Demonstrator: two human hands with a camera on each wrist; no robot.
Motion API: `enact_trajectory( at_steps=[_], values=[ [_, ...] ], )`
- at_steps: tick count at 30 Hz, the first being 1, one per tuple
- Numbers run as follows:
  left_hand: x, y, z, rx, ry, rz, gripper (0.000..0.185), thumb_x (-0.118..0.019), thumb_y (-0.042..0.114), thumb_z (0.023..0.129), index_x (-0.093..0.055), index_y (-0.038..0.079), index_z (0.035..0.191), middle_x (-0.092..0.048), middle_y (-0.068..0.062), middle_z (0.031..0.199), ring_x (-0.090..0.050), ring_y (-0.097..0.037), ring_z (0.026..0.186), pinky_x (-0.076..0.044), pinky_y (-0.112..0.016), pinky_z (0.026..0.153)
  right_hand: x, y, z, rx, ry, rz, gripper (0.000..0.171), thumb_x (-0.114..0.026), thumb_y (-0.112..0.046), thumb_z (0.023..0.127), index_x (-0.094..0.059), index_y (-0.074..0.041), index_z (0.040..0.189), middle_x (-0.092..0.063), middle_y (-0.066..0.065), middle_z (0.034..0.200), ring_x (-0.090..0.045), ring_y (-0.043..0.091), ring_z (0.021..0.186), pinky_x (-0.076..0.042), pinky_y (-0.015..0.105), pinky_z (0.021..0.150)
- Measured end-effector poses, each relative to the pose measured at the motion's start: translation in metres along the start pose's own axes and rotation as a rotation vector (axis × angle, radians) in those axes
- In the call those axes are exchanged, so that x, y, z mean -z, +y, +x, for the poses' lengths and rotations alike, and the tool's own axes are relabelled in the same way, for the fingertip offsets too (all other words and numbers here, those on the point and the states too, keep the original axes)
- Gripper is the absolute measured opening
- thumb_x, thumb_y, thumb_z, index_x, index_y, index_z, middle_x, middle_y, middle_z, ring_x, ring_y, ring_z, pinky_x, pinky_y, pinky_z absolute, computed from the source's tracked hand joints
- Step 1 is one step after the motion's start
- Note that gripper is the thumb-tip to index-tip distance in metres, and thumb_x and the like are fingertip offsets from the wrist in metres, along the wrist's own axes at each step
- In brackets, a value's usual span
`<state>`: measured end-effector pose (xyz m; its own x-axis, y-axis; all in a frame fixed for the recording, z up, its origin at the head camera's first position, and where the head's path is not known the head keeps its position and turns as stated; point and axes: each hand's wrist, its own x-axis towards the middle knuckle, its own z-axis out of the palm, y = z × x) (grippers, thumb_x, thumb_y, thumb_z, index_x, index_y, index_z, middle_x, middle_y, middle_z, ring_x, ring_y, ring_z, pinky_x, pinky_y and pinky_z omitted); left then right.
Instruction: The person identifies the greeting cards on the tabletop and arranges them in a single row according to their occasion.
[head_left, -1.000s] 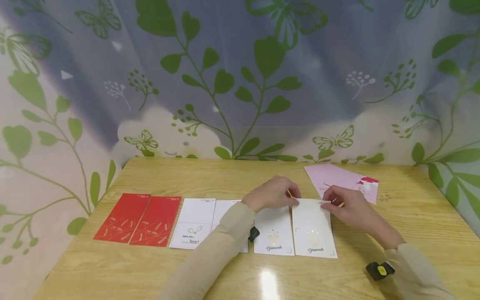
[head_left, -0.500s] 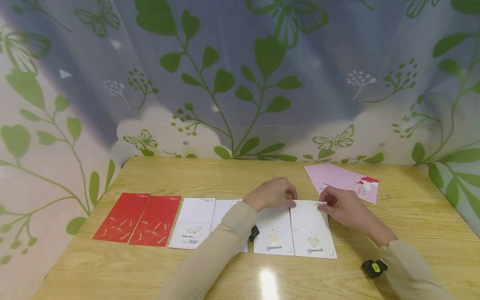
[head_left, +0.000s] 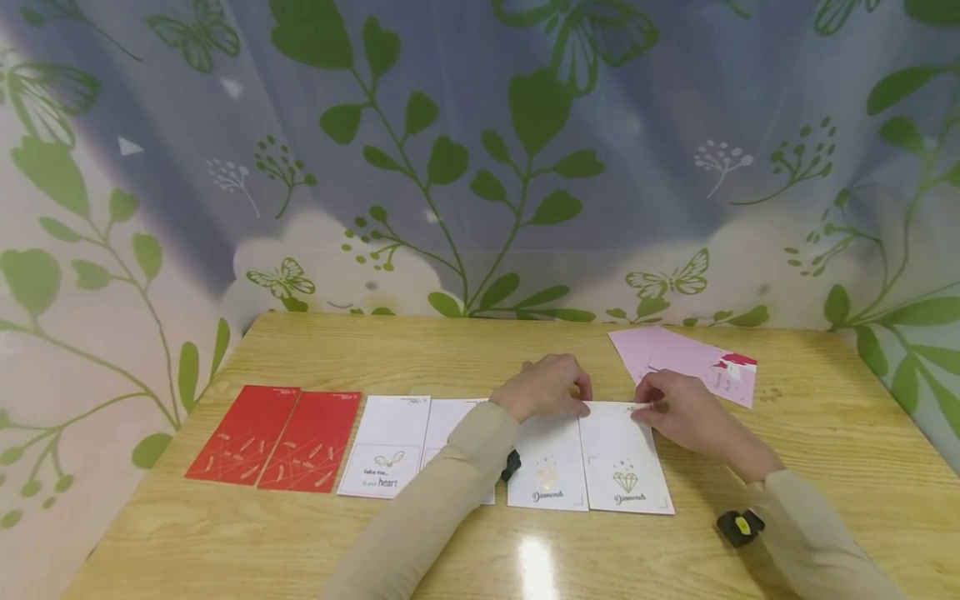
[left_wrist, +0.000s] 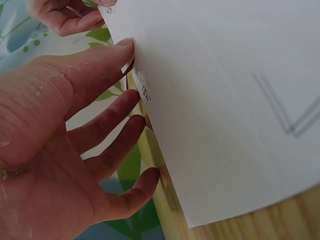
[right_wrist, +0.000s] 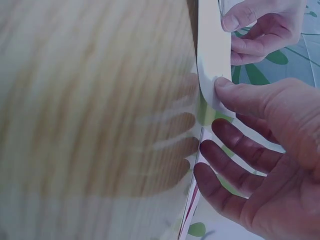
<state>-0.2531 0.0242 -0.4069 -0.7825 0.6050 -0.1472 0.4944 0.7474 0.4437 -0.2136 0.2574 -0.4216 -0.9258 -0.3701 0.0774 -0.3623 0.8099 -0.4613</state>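
A white "Diamonds" card [head_left: 622, 458] lies at the right end of a row of cards on the wooden table [head_left: 450, 358]. My left hand [head_left: 576, 402] holds its far left corner, thumb on top [left_wrist: 122, 47] and fingertips against the far edge. The far right corner is held the same way by my right hand [head_left: 651, 406], and under that thumb [right_wrist: 225, 85] the corner curls slightly up. The card [left_wrist: 225, 100] fills the left wrist view and appears edge-on [right_wrist: 212, 45] in the right wrist view. A second "Diamonds" card [head_left: 546, 467] touches its left side.
Further left in the row lie a white card partly under my left sleeve, a white "heart" card [head_left: 386, 446] and two red cards [head_left: 277, 437]. Pink cards [head_left: 682, 358] lie at the back right. A leaf-print curtain [head_left: 480, 167] closes off the far side.
The card's far edge has come down towards the table. Both hands have shifted slightly left with it, bringing it against the neighbouring "Diamonds" card.
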Motion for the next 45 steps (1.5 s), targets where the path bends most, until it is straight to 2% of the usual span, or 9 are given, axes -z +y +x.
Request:
enact_trajectory(
  at_steps=[8,12,20,26,30,32,37,41,45],
  values=[
    [-0.001,0.0,0.0,0.011,0.005,0.0,0.004,-0.077,0.026,0.092,-0.077,0.023,0.095,-0.071,0.008,0.119,-0.061,-0.014,0.116,-0.037,-0.066,0.113,0.0,0.0,0.003,0.003,-0.013,-0.039,0.013,-0.079,-0.009,0.087,-0.066,-0.012,0.088,-0.065,-0.003,0.084,-0.056,0.014,0.079,-0.048,0.031,0.072],
    [-0.001,0.001,0.001,0.016,0.013,0.002,0.003,-0.078,0.025,0.091,-0.076,0.023,0.092,-0.07,0.009,0.113,-0.059,-0.011,0.109,-0.038,-0.065,0.112,-0.001,0.0,0.004,0.003,-0.023,-0.048,0.013,-0.079,-0.009,0.086,-0.066,-0.012,0.088,-0.065,-0.003,0.083,-0.056,0.014,0.078,-0.048,0.031,0.073],
    [-0.001,0.002,0.002,0.038,0.026,0.009,0.013,-0.082,0.024,0.088,-0.071,0.023,0.083,-0.063,0.011,0.097,-0.054,-0.009,0.096,-0.04,-0.061,0.11,0.0,-0.001,0.007,0.0,-0.037,-0.055,0.018,-0.081,-0.009,0.084,-0.064,-0.01,0.09,-0.061,0.0,0.083,-0.053,0.017,0.077,-0.045,0.032,0.07],
    [0.0,0.001,0.002,0.027,0.004,0.017,0.01,-0.081,0.026,0.088,-0.072,0.023,0.086,-0.065,0.011,0.1,-0.055,-0.008,0.094,-0.046,-0.05,0.102,0.001,-0.002,0.005,0.002,-0.021,-0.034,0.019,-0.08,-0.01,0.085,-0.067,-0.005,0.098,-0.066,0.004,0.089,-0.059,0.019,0.082,-0.051,0.036,0.074],
    [0.002,0.0,0.002,0.004,-0.016,0.016,0.008,-0.079,0.028,0.09,-0.074,0.022,0.09,-0.067,0.01,0.104,-0.056,-0.009,0.094,-0.049,-0.045,0.096,0.003,0.0,0.001,0.003,0.026,-0.002,0.015,-0.077,-0.01,0.089,-0.069,-0.004,0.099,-0.07,0.007,0.094,-0.066,0.023,0.089,-0.058,0.044,0.08],
    [0.002,0.0,0.001,-0.001,-0.023,0.021,0.009,-0.079,0.029,0.09,-0.073,0.022,0.091,-0.066,0.009,0.107,-0.055,-0.009,0.096,-0.049,-0.047,0.098,0.006,0.003,-0.001,0.0,0.054,0.006,0.014,-0.075,-0.011,0.09,-0.069,-0.004,0.1,-0.071,0.01,0.096,-0.069,0.026,0.091,-0.059,0.048,0.083],
    [0.001,0.002,0.0,0.012,-0.029,0.045,0.013,-0.082,0.029,0.088,-0.071,0.022,0.092,-0.061,0.007,0.11,-0.053,-0.011,0.102,-0.039,-0.066,0.111,0.019,0.015,-0.004,-0.021,0.082,-0.006,0.017,-0.074,-0.016,0.092,-0.07,-0.003,0.103,-0.073,0.014,0.101,-0.069,0.033,0.097,-0.056,0.055,0.087],
    [0.0,0.003,0.002,0.022,-0.014,0.049,0.011,-0.082,0.027,0.088,-0.072,0.023,0.09,-0.062,0.007,0.11,-0.053,-0.011,0.105,-0.035,-0.069,0.113,0.027,0.025,-0.006,-0.034,0.089,-0.024,0.019,-0.075,-0.017,0.092,-0.07,-0.002,0.103,-0.074,0.015,0.1,-0.07,0.034,0.096,-0.056,0.055,0.087],
    [0.0,0.003,0.004,0.007,-0.008,0.029,0.009,-0.081,0.024,0.088,-0.072,0.024,0.087,-0.063,0.009,0.104,-0.053,-0.011,0.102,-0.034,-0.071,0.113,0.028,0.029,-0.009,-0.039,0.061,-0.024,0.019,-0.075,-0.017,0.091,-0.071,-0.003,0.102,-0.075,0.015,0.099,-0.071,0.035,0.095,-0.056,0.055,0.086]
  ],
)
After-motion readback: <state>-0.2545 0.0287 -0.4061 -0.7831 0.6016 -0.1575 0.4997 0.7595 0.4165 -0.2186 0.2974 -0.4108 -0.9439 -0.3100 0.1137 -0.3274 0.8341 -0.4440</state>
